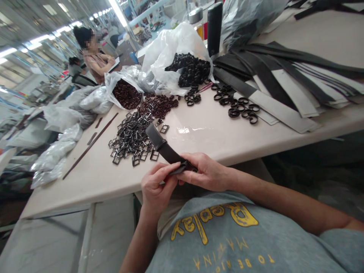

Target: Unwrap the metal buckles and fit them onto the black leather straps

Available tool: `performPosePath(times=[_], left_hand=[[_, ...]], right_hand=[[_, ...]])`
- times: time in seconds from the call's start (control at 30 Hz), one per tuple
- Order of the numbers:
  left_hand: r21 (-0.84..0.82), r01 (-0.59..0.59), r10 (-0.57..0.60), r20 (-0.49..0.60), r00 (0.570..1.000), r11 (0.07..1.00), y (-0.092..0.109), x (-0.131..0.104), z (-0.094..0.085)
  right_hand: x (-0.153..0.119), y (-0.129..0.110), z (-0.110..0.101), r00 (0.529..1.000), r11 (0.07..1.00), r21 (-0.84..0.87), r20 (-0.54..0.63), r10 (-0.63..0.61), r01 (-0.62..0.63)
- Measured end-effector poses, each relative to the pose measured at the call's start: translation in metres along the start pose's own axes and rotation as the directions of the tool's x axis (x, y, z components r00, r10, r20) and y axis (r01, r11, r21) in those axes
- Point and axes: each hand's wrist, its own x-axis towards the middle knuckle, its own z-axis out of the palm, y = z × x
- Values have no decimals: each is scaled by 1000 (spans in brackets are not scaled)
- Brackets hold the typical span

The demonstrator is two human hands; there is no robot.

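Note:
Close to my body, at the table's front edge, I hold a dark leather belt strap (170, 153) in both hands. My left hand (157, 185) pinches its near end between thumb and fingers. From the other side my right hand (206, 172) grips the same end, the two hands almost touching. The strap rises away from me and bends over at its far end, where a narrow dark band crosses it. What lies between my fingertips is partly hidden. Just beyond the strap is a heap of dark metal buckles (132, 136).
Brown small loops (159, 106) spill from a plastic bag behind the buckles. A white bag (159, 57) holds black loops (192, 70); more black rings (239, 108) lie at right. Flat straps (284, 83) cover the table's right side. A person (95, 57) sits far left.

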Motion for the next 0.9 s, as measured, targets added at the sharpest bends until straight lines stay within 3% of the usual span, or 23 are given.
performPosePath(times=[0.1, 0.2, 0.27, 0.37, 0.43, 0.67, 0.9], left_hand=[[-53, 22, -19, 56, 998, 998, -2, -5, 2], [-333, 117, -164, -116, 980, 936, -6, -6, 8], [-630, 166, -374, -212, 903, 759, -9, 0, 13], [-867, 229, -575, -78, 814, 443, -7, 18, 16], [-902, 245, -596, -16, 803, 354, -2, 30, 17], [-921, 269, -556, 72, 828, 281, 18, 30, 41], [-836, 206, -516, -104, 850, 508, 16, 24, 53]], right_hand=[[2, 3, 4, 999, 988, 153, -46, 8, 0], [3, -2, 5, 996, 966, 258, -86, -1, 24], [2, -7, 5, 995, 957, 287, -98, -8, 36], [2, -10, 7, 994, 971, 237, -109, -17, 42], [2, -8, 9, 989, 985, 171, -147, -3, 28], [8, 3, 10, 970, 992, 98, -223, 98, -77], [11, 2, 10, 966, 984, 107, -204, 161, -141]])
